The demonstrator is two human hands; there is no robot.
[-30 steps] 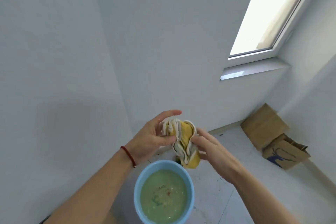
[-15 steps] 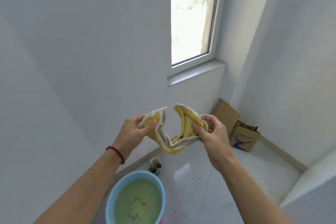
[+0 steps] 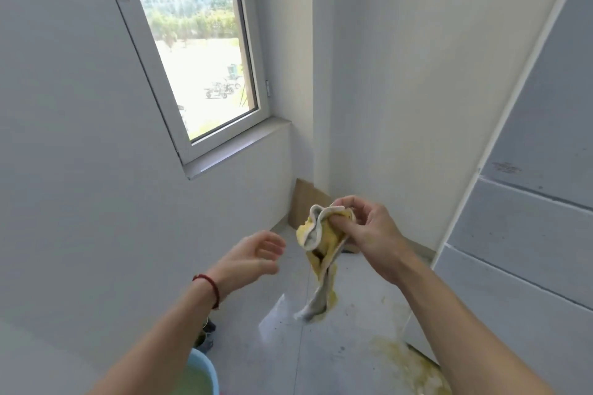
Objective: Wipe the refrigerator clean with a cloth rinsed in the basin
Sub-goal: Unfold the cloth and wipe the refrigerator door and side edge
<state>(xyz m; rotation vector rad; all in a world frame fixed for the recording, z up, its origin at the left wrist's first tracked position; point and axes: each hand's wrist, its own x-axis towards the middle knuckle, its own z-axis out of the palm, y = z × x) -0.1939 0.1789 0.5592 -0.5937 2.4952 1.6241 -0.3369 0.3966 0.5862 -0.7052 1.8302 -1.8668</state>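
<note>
The right hand (image 3: 369, 234) has the cloth (image 3: 321, 253) now, fingers (image 3: 345, 202) and thumb pinched round its bunched top, up at about chest height in front of the wall corner. The cloth is yellow with a grey-white edge, and its tail hangs straight down from the grip, dangling free above the floor (image 3: 321, 356). The left hand (image 3: 253, 258) is off it, just beside the cloth and not touching, fingers loosely curled and holding nothing, a red string (image 3: 211, 287) round the wrist. Down at the bottom edge, under the left forearm, there's the rim of the blue basin (image 3: 205, 369), greenish water in it, well below the cloth. A small dark object sits on the floor just behind the basin; too hidden to name. Over on the right stands the fridge (image 3: 526, 234), pale grey panels, near the right forearm but apart from the cloth. Yellowish smears (image 3: 414, 365) mark the floor at the fridge's foot. A window (image 3: 195, 51) sits upper left, and a piece of cardboard (image 3: 301, 202) leans in the corner behind the cloth.
</note>
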